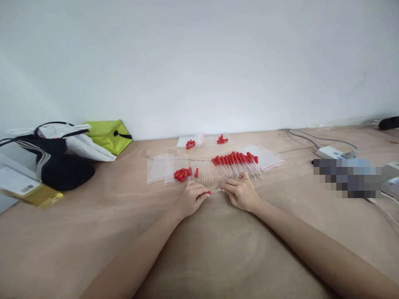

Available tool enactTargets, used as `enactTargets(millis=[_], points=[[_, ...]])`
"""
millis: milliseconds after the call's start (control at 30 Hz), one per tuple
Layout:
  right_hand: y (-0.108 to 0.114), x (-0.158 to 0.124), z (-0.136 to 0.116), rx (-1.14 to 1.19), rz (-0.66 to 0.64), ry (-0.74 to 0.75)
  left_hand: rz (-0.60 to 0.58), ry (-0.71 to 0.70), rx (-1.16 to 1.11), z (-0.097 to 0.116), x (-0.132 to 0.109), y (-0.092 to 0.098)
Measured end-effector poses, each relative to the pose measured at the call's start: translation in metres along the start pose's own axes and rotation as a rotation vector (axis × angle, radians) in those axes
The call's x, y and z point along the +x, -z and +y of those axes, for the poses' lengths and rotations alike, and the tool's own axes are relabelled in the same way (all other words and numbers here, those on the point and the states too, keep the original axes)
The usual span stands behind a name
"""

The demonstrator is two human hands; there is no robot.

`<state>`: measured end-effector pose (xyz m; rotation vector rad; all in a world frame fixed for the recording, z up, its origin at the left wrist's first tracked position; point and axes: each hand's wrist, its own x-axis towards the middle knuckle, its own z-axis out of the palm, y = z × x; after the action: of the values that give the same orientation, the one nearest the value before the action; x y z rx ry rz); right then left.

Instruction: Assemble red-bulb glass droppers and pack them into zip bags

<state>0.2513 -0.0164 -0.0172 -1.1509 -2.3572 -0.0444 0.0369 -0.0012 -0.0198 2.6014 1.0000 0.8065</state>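
A wooden tabletop (233, 257) fills the lower frame. Just right of centre lies a row of red-bulbed droppers (238, 159), with the right hand (243, 193) and left hand (191, 197) facing each other below. Left of the row lie bare clear tubes (204, 171) and loose red bulbs (182, 174). Between the hands, the right fingers pinch a thin clear tube (215, 191), the left fingers a red bulb (209, 192) at its end.

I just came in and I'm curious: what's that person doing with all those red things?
The person's left hand pinches a red cap, and the right hand holds the other end of a thin clear tube that runs up to it. Just beyond the right hand lies a row of red-capped tubes. Beyond the left hand is a pile of loose red caps, with bare tubes beside it.
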Motion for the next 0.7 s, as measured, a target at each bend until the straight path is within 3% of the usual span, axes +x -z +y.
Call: enactTargets(millis=[233, 433, 700], points=[[-0.005, -0.001, -0.008, 0.094, -0.036, -0.051, 0.063, -0.058, 0.017, 0.002, 0.001, 0.0], [-0.008, 0.001, -0.015, 0.163, -0.059, -0.099, 0.024, -0.075, -0.001, 0.004, 0.003, 0.001], [-0.008, 0.004, -0.016, 0.159, -0.052, -0.083, 0.064, -0.096, 0.003, 0.002, 0.004, 0.001]])
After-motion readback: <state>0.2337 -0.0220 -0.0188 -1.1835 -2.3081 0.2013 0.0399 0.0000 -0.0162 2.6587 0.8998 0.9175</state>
